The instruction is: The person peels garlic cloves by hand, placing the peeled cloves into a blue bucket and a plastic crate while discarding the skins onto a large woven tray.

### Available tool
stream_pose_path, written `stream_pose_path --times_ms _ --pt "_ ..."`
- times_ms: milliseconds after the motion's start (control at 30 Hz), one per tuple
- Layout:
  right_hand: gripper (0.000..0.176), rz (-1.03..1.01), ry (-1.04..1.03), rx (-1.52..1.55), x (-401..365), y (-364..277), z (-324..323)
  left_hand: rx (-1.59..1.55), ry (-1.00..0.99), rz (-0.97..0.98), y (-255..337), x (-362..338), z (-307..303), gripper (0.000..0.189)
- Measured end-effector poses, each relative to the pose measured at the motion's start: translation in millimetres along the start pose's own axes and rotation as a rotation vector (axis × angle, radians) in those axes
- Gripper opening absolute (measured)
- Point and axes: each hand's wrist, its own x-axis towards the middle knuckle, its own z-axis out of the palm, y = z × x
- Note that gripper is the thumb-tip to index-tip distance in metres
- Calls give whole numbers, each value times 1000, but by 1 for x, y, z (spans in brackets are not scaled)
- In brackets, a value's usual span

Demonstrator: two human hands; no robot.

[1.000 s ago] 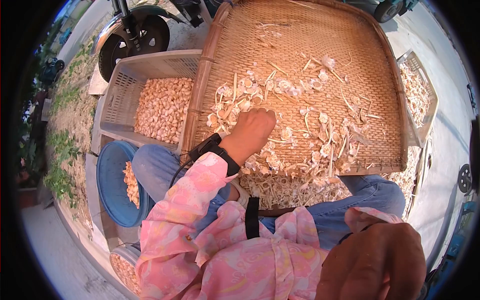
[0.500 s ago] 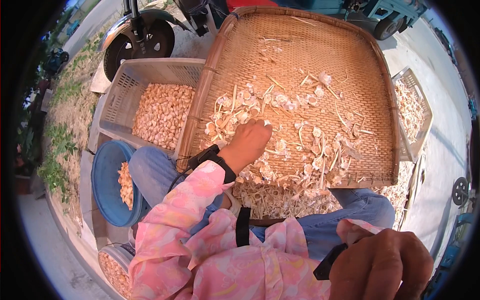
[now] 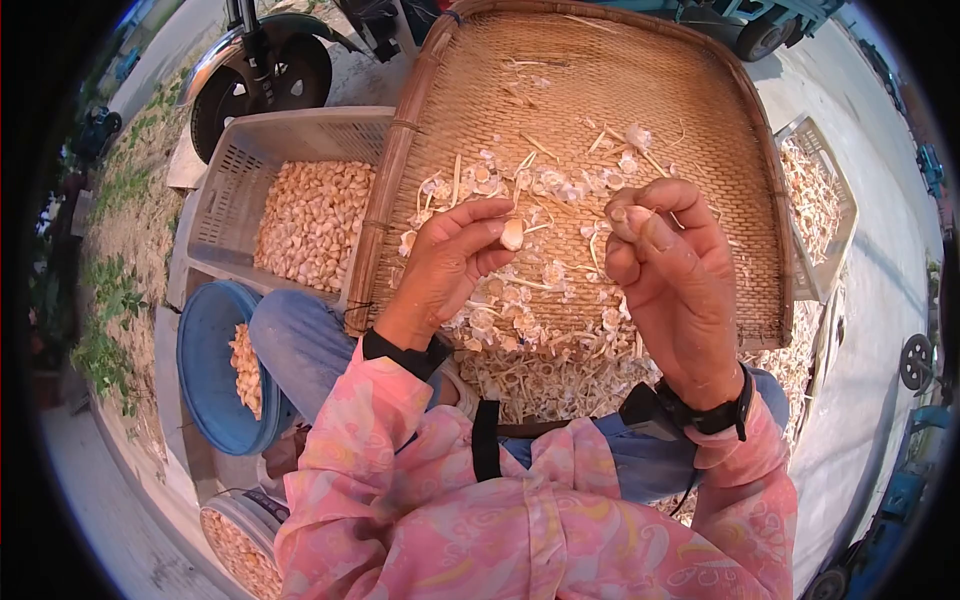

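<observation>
— What's the left hand doing?
— It's pinching a garlic clove between thumb and fingertips, held up over the woven tray. Half a second ago it was knuckles-down in the husks and stems on that tray.
— And the right hand?
— It was low by the lap then. Now it is raised beside the left, thumb pressed to forefinger on a pale scrap, too small to tell what it is. The hands are near each other, not touching.
— What's around them?
— The tray rests across knees in jeans. On the left a white crate full of cloves sits just beside the tray's rim. Nearer the person is a blue bucket with some cloves in it. A second crate stands on the right. It's outdoors on sunlit concrete, with a motorbike wheel beyond the white crate.
</observation>
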Motion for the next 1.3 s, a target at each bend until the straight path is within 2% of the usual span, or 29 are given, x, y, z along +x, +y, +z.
stream_pose_path --times_ms 100,167,233,300,333,400,433,500,533,567,633,667,733,800,900,967,1000,1100,1133,1167,1267,1300 --pt "17 88 93 -372 20 48 -34 -239 -23 -9 -5 -16 -2 29" --pt "15 59 -96 -646 21 78 -37 -451 -12 -46 -18 -23 -5 29" --pt "10 -338 -445 -1274 25 90 -25 -667 20 -131 -38 -28 -16 26" --pt "10 -276 -508 -1110 30 94 -7 -773 59 -152 -46 -34 -34 25" --pt "11 -244 -534 -1024 32 97 -1 -831 171 -169 -37 -36 -39 26" --pt "12 -108 -315 -945 56 109 -12 -984 -46 -153 -16 -29 -79 26" --pt "12 -43 -205 -904 74 115 -23 -904 -77 -18 7 -28 -96 30" --pt "17 15 -371 -1299 105 120 -50 -275 309 265 67 -31 -99 32" --pt "22 -70 -507 -1487 112 122 -55 145 501 340 81 -29 -108 33" --pt "24 -115 -543 -1553 111 128 -56 574 681 403 89 -28 -114 33" --pt "27 -221 -619 -1678 114 138 -52 697 597 457 88 -31 -115 30" --pt "28 -173 -626 -1685 116 140 -51 760 552 477 86 -33 -112 28" --pt "28 -104 -654 -1715 117 138 -50 805 390 263 73 -35 -85 26" --pt "29 -75 -645 -1749 113 133 -54 795 271 189 39 -21 -76 23" --pt "28 -102 -585 -1796 104 124 -66 1111 222 335 13 1 -56 21" --pt "27 -130 -520 -1810 97 121 -68 1195 154 405 -3 23 -55 21" --pt "25 -159 -557 -1809 95 122 -70 1240 118 440 -8 34 -56 21" --pt "22 -201 -636 -1810 92 126 -75 1327 28 298 -20 56 -53 21" --pt "22 -189 -648 -1816 94 127 -77 1359 21 354 -24 59 -52 20" --pt "22 -177 -662 -1823 94 127 -79 1246 41 278 -26 62 -52 19" --pt "19 -166 -486 -1519 85 114 -79 916 60 83 -16 57 -46 21" --pt "19 -72 -408 -1358 84 113 -81 788 59 40 -9 50 -38 22"
